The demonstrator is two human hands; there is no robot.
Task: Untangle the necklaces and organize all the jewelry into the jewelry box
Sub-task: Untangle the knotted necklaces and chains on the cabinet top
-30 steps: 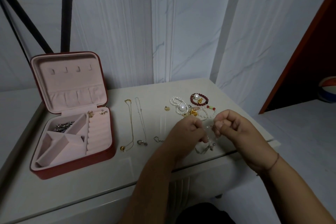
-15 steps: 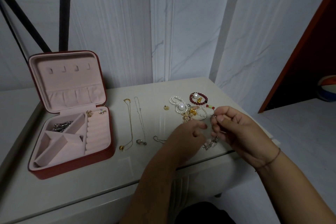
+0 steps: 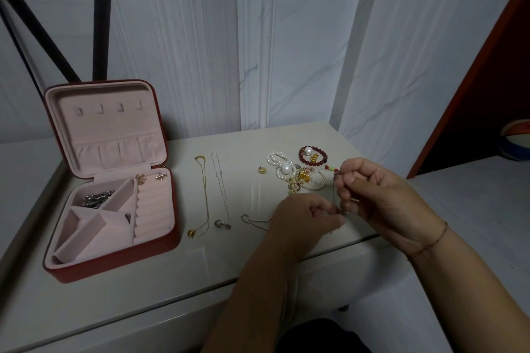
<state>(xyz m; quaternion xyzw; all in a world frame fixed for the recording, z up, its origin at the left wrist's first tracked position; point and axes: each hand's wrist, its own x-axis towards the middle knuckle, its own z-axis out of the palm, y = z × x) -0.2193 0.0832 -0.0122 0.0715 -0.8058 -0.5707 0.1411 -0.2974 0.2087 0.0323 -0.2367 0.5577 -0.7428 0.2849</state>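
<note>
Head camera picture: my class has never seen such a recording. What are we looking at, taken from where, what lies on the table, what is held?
No machine here: a person wears a camera on the head, looking down at their own two bare hands. The left hand and right hand each pinch a thin silver chain with curled fingers. On the white table stands an open red jewelry box with pink lining, a few pieces already inside. Beside it lie a gold necklace and a silver necklace, laid straight side by side. Behind the hands sits a pile of pearl and red bead jewelry.
</note>
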